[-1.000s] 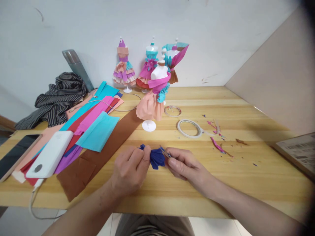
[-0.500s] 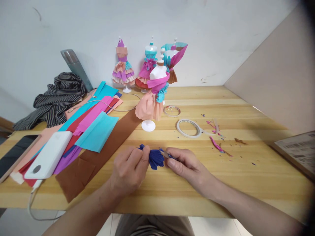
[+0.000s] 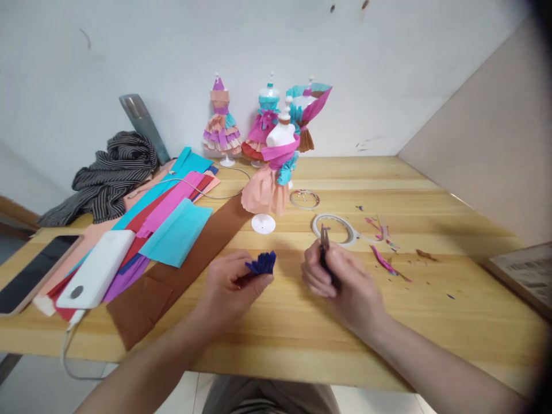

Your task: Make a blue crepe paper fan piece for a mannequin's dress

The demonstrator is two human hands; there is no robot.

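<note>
My left hand (image 3: 230, 287) pinches a bunched piece of dark blue crepe paper (image 3: 262, 263), its ruffled edge showing above the thumb. To the right, apart from the paper, my right hand (image 3: 345, 279) is closed around small dark-handled scissors (image 3: 324, 244), blades pointing up. A small dark scrap seems to be at the blade tips. Behind my hands stands a white mini dress form (image 3: 280, 137) wearing a pink crepe wrap, a peach skirt and a turquoise bow. A roll of double-sided tape (image 3: 317, 225) lies just beyond the scissors.
Several dressed mini forms (image 3: 221, 123) stand by the wall. On the left lie coloured crepe sheets (image 3: 176, 233), a brown strip (image 3: 138, 310), a white power bank (image 3: 97, 270), a phone (image 3: 38, 276), a striped cloth (image 3: 110, 178) and a bottle (image 3: 146, 129). Paper scraps (image 3: 383, 260) lie at right.
The scissors have come away from the blue paper, moving right and up, and now point upward. My left hand has turned the paper so its ruffled edge faces up.
</note>
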